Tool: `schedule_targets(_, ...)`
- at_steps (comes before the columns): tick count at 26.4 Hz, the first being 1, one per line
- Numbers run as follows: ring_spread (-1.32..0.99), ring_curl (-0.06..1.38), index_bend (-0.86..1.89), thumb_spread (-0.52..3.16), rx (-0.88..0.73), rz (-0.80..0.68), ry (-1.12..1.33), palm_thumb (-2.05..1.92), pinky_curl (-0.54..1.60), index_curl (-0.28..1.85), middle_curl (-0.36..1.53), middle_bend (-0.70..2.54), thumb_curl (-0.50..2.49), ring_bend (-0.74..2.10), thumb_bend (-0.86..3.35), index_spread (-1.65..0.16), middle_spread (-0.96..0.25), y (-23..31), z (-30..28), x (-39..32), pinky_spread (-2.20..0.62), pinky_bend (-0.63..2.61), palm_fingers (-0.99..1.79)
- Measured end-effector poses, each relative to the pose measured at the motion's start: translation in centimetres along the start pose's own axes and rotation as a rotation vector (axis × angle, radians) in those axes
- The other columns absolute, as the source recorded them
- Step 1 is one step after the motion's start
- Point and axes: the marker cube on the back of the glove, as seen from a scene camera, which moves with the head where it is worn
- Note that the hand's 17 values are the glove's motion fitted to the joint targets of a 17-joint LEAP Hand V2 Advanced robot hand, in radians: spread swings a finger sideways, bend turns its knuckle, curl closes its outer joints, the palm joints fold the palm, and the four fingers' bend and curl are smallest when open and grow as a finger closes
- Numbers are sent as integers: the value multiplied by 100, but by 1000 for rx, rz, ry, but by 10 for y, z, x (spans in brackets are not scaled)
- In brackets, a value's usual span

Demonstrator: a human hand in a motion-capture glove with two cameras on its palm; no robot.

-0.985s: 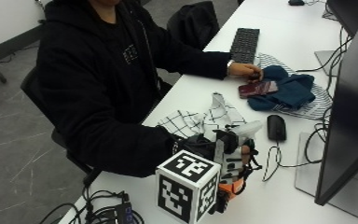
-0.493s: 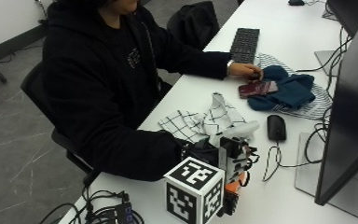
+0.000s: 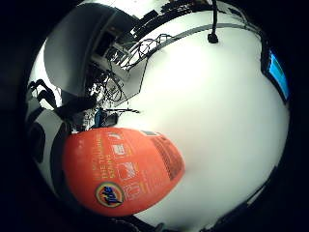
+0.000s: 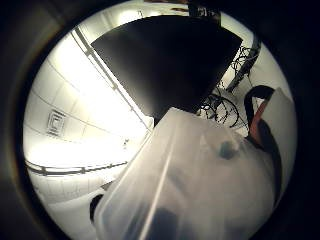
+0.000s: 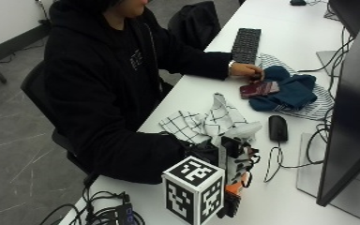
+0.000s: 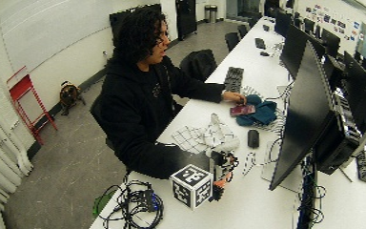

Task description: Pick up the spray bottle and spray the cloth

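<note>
Black-gloved right hand (image 5: 230,157) at orange-labelled plastic spray bottle (image 3: 120,169) on white table (image 5: 280,201), beside white checked cloth (image 5: 208,122). Finger closure: cannot tell. Bottle likely light, rigid, slick; grip neck under trigger.

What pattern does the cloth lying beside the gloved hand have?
The cloth is white with a black grid check, clearest in the outside view.

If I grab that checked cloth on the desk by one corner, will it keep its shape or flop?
Probably flop. The checked cloth lies crumpled in soft folds on the white desk, with one peak standing only by its creases, so it looks thin and limp. It likely weighs little and would drape and trail. It won't roll, though it may drag along the desk.
</note>
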Motion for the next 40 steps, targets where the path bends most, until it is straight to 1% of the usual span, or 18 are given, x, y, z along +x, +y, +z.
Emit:
schedule_targets(5, -24, 47, 32, 44, -117, 3, 28, 89, 39, 50, 54, 63, 65, 67, -3, -29, -21, 14, -4, -8, -32, 40, 142)
schedule_targets(8, -23, 47, 31, 44, -219, -40, 82, 89, 39, 50, 55, 64, 66, 66, -3, -29, -20, 28, -3, -24, -31, 41, 139)
schedule_targets(12, -21, 47, 31, 44, -398, -113, 204, 90, 39, 51, 55, 65, 68, 66, -3, -28, -19, 48, -3, -54, -31, 42, 138)
schedule_targets(17, -21, 47, 30, 45, -652, -177, 456, 89, 39, 52, 55, 65, 70, 66, -3, -28, -19, 79, 3, -99, -31, 41, 138)
schedule_targets(21, -21, 47, 29, 45, -839, -207, 817, 89, 39, 53, 55, 66, 71, 66, -3, -28, -19, 105, 13, -121, -31, 41, 137)
schedule_targets(24, -21, 47, 28, 46, -941, -185, 1042, 90, 39, 53, 55, 65, 72, 68, -3, -28, -19, 118, 21, -125, -31, 41, 138)
schedule_targets(29, -22, 46, 28, 46, -1048, -122, 1260, 90, 39, 54, 54, 65, 73, 68, -3, -28, -19, 132, 38, -121, -31, 41, 138)
schedule_targets(34, -22, 46, 27, 47, -1082, -97, 1448, 90, 38, 55, 54, 65, 74, 68, -3, -28, -19, 140, 52, -111, -31, 41, 138)
schedule_targets(40, -22, 46, 27, 47, -1151, -71, 1566, 90, 38, 55, 54, 65, 75, 68, -3, -28, -20, 157, 74, -78, -31, 41, 138)
